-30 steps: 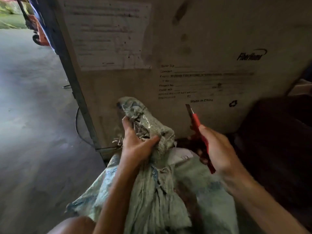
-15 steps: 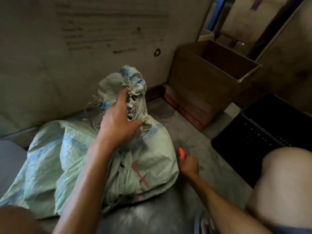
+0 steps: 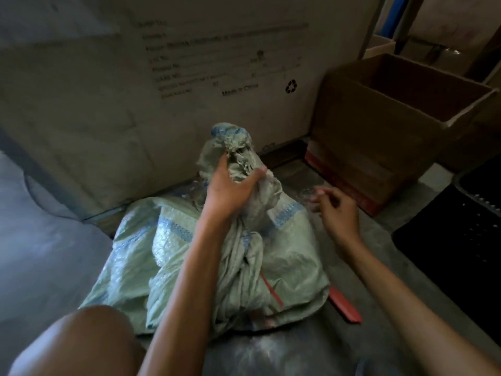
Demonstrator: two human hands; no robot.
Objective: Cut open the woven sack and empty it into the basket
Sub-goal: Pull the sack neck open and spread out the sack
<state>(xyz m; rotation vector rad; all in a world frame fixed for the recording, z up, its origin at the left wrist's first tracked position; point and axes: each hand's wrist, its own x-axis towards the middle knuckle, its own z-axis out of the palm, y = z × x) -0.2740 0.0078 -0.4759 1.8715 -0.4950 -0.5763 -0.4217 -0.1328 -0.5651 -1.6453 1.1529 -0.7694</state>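
Note:
A pale green woven sack (image 3: 292, 256) with blue stripes lies on the concrete floor in front of me, its bunched neck standing up. My left hand (image 3: 230, 185) grips that neck just below the frayed top. My right hand (image 3: 336, 210) hovers to the right of the neck, fingers loosely curled, holding nothing that I can make out. The red cutter (image 3: 345, 305) lies on the floor by the sack's right lower corner. A red strap (image 3: 271, 290) hangs down the sack's front. The black plastic basket (image 3: 461, 234) sits on the floor at the right edge.
A big printed cardboard crate (image 3: 162, 77) stands right behind the sack. An open brown carton (image 3: 393, 126) sits at the back right, next to the basket. My bare knee (image 3: 76, 346) fills the lower left corner. Concrete floor (image 3: 40, 253) stretches to the left.
My right hand held the red cutter up by the neck, then lowered it to the floor and let go; it now hovers near the neck. The view swung right, and the basket came into sight.

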